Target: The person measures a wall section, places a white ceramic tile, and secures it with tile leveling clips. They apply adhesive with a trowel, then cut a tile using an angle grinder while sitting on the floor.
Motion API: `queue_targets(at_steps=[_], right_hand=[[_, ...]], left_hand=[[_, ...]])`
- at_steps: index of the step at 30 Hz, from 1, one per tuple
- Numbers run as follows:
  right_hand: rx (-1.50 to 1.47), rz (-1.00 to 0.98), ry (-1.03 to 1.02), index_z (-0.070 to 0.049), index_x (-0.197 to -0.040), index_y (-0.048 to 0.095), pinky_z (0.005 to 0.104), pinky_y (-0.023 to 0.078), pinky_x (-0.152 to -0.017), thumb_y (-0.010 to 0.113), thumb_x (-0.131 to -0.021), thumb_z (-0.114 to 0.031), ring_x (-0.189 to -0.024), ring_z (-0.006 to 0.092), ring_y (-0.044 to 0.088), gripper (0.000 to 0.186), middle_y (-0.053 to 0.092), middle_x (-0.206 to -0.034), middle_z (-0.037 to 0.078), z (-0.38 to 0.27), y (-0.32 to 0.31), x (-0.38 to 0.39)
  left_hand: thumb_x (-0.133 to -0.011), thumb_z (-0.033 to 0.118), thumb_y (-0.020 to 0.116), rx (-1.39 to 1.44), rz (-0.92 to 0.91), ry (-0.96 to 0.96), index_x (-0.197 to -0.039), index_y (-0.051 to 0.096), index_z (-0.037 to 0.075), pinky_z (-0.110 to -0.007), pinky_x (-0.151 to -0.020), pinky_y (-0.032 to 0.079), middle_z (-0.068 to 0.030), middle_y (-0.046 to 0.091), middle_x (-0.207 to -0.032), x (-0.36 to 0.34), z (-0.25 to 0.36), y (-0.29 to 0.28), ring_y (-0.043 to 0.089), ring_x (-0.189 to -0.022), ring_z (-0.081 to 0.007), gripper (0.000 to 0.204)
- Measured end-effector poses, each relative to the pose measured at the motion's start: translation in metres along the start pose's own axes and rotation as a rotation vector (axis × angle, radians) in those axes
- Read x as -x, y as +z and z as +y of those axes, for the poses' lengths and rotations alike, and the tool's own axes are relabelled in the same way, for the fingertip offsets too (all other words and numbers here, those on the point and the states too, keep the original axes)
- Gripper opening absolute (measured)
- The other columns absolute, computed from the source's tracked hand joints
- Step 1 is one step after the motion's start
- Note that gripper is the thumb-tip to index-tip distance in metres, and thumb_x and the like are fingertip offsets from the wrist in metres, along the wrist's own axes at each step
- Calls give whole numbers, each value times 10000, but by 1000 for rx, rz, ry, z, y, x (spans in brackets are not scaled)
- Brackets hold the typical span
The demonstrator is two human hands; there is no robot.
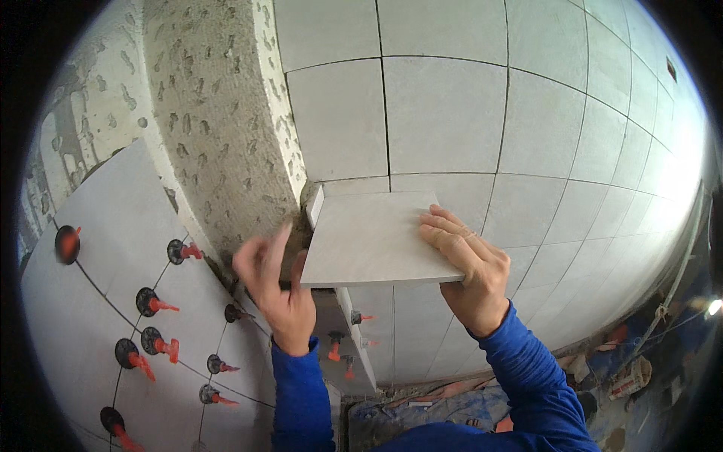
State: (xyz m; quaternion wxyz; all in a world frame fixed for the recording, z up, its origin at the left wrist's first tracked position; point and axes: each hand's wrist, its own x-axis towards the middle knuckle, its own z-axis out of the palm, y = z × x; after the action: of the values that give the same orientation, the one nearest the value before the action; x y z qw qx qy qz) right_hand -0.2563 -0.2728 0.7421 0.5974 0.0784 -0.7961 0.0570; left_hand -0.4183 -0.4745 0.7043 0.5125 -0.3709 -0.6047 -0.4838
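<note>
A light grey tile (pixel 380 237) lies roughly flat in front of me, its far edge against the tiled wall. My right hand (pixel 473 267) holds it by the right side, fingers on top and the thumb side at the edge. My left hand (pixel 277 282) is beside the tile's left edge, its fingers apart and slightly blurred, with nothing in them. Whether the left thumb touches the tile, I cannot tell. A narrow light strip (pixel 315 207) stands upright at the tile's far left corner.
Tiled surface (pixel 90 226) on the left carries several black round levelling clips (pixel 147 301) with red handles. More clips show below the tile. A rough, chipped concrete column (pixel 218 113) rises behind my left hand. Lower right, a bucket (pixel 631 377) lies among cables and debris.
</note>
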Motion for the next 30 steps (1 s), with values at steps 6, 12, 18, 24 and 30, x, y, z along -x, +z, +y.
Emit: queue_targets(at_steps=[6, 12, 18, 24, 30], right_hand=[[0, -24, -3, -58, -1072, 704, 381, 651, -923, 761, -593, 140, -1219, 297, 684, 522, 746, -1199, 102, 1, -2, 1], [-1, -6, 1, -59, -1060, 700, 380, 652, -919, 751, -582, 153, -1220, 299, 682, 525, 746, -1198, 102, -1, -1, -1], [10, -3, 4, -75, -1062, 701, 372, 649, -924, 753, -562, 148, -1213, 299, 687, 550, 744, -1206, 96, 4, 2, 2], [29, 34, 4, -87, -1059, 745, 357, 644, -927, 798, -621, 115, -1176, 280, 709, 486, 768, -1163, 73, 3, 5, 4], [1, 40, 27, -99, -1050, 762, 368, 636, -957, 816, -620, 99, -1173, 278, 711, 476, 774, -1155, 67, 1, 6, 3]], left_hand=[[-944, 172, 750, 0, -94, 74, -1224, 772, 142, -364, -864, 406, -68, 500, -1098, -30, 1, 9, 449, -991, -238, 283], [-928, 166, 764, -44, -78, 91, -1191, 787, 163, -362, -869, 397, -46, 491, -1062, -32, -2, 10, 446, -981, -233, 264], [-929, 231, 769, -5, -106, 111, -1291, 735, 166, -387, -898, 402, -65, 476, -1110, -28, -13, 14, 446, -1031, -242, 369], [-747, 295, 896, 21, -324, 234, -1480, 582, 145, -419, -1021, 388, -136, 385, -1339, -35, -14, -7, 404, -1168, -300, 812], [-712, 190, 881, -81, -369, 157, -1439, 624, 212, -435, -1041, 385, -134, 411, -1316, -35, -7, -7, 400, -1187, -312, 771]])
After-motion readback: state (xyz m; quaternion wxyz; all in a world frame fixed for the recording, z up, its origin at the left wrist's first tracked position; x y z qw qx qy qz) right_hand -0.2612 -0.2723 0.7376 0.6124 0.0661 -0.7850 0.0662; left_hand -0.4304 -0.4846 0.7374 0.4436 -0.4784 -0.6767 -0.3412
